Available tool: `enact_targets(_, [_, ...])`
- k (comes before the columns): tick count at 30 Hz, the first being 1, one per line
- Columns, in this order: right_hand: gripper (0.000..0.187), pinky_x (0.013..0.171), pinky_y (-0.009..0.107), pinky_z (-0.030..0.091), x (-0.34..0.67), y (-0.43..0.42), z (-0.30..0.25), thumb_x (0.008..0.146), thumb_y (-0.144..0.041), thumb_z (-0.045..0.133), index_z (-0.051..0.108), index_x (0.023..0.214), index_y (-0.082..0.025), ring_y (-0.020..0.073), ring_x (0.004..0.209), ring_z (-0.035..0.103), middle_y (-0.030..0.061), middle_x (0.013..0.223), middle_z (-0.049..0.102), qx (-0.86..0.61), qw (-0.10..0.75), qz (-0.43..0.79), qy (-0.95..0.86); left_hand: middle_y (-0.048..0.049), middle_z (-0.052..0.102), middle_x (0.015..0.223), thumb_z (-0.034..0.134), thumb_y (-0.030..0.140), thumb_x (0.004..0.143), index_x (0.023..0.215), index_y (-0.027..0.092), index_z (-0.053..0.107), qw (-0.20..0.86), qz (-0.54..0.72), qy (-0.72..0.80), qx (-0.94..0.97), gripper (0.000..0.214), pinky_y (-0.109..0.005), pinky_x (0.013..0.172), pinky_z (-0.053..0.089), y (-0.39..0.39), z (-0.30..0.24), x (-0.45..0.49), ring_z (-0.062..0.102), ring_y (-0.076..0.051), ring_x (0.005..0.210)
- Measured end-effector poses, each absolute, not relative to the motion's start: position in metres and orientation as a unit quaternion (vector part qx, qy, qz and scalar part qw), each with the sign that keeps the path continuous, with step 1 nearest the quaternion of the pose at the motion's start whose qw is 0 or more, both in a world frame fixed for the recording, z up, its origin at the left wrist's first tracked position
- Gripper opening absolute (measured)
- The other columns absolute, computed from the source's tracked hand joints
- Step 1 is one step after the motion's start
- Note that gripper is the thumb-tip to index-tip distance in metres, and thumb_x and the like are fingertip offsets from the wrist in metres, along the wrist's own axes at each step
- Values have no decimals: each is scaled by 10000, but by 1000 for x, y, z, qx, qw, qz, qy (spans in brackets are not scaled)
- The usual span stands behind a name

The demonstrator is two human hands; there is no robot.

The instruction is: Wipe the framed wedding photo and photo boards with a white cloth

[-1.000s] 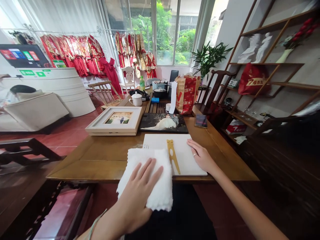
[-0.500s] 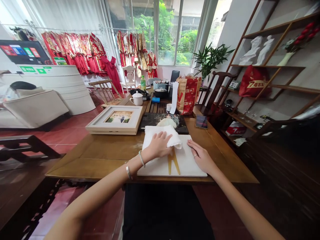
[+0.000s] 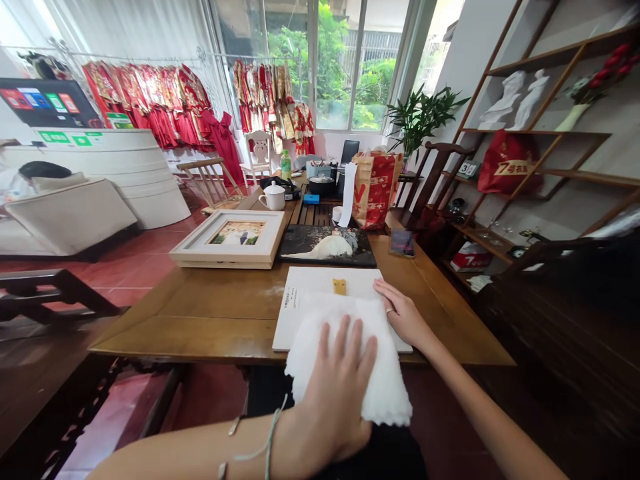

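My left hand lies flat, fingers spread, on a white fluffy cloth at the near edge of a white board on the wooden table. The cloth hangs over the table's front edge and covers most of a yellow stand piece, of which only the top end shows. My right hand rests flat on the board's right edge, fingers stretched out, a ring on one finger.
Behind the board lie a dark photo print and a framed photo. Farther back stand a white teapot, a red paper bag and a wooden chair. Shelves line the right wall.
My left hand has dragged the cloth from the board's far end back toward me, down over the yellow piece to the front edge. The right hand has stayed put.
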State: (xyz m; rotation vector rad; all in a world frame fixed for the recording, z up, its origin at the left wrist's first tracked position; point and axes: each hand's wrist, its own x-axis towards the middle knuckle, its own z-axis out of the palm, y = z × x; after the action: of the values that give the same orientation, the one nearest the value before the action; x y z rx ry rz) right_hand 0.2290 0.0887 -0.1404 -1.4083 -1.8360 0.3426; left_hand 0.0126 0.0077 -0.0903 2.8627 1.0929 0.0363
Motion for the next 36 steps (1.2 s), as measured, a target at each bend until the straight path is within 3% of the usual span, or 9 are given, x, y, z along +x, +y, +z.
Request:
enact_targets(3, [388, 1103, 481, 335, 229, 88, -141, 869, -209, 422, 620, 1202, -218, 237, 1281, 471, 75, 1334, 563, -556, 390, 132, -722, -169, 54, 1545, 641, 411, 650, 1469, 157, 175, 73, 23, 356, 931, 976, -621, 1097, 46, 12, -86, 3, -35, -384, 1400])
enact_targets(7, [388, 1103, 472, 341, 229, 86, -143, 875, -204, 402, 626, 1191, -198, 236, 1275, 479, 92, 1338, 557, -563, 388, 127, -718, -108, 175, 1538, 595, 308, 705, 1447, 208, 260, 101, 30, 380, 919, 820, -567, 1117, 100, 42, -74, 1, 65, -345, 1410])
enact_targets(16, [392, 1117, 473, 321, 233, 83, -149, 877, -191, 395, 617, 1201, -195, 231, 1289, 463, 87, 1351, 545, -572, 383, 136, -712, -138, 265, 1505, 467, 322, 858, 1435, 172, 306, 16, 59, 446, 893, 617, -554, 1101, 144, 122, -88, -12, 171, -328, 1396])
enact_targets(24, [399, 1114, 475, 323, 232, 87, -142, 879, -193, 380, 620, 1195, -150, 244, 1287, 465, 124, 1347, 542, -577, 374, 135, -713, -129, 113, 1547, 541, 181, 599, 1471, 175, 196, 52, -3, 444, 894, 938, -581, 1105, 18, 45, -77, -34, 6, -340, 1412])
enact_targets(28, [407, 1115, 478, 319, 235, 87, -138, 881, -194, 371, 610, 1203, -126, 249, 1299, 448, 139, 1355, 531, -578, 365, 139, -716, -94, 53, 1557, 533, 159, 540, 1480, 205, 156, 83, -40, 429, 899, 1013, -590, 1101, 7, 17, -67, -41, -40, -339, 1409])
enact_targets(36, [392, 1116, 482, 317, 237, 84, -144, 877, -188, 388, 619, 1191, -149, 247, 1295, 454, 128, 1350, 537, -573, 379, 138, -714, -140, 198, 1527, 512, 228, 740, 1458, 167, 246, 28, 8, 449, 893, 768, -569, 1106, 76, 87, -79, -35, 76, -335, 1410])
